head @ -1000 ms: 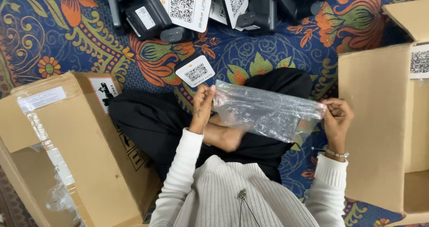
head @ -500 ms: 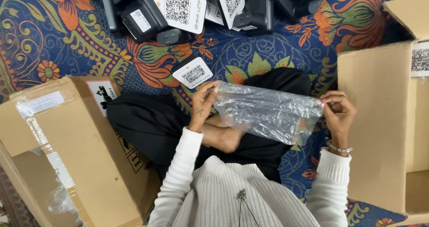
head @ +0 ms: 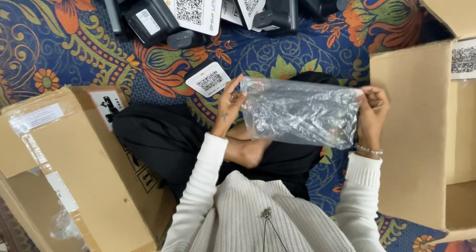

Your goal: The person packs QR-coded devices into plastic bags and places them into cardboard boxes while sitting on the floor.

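A patterned carpet (head: 59, 48) covers the floor. On it lie black devices (head: 148, 19), white code cards (head: 208, 81), and open cardboard boxes at the left (head: 64, 167) and right (head: 416, 133).

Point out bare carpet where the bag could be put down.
Free carpet: upper left, between the left box and the black devices. A smaller patch between the devices and the plastic bag. Crowded along the top edge; both hands, left and right, pinch the bag over the lap.
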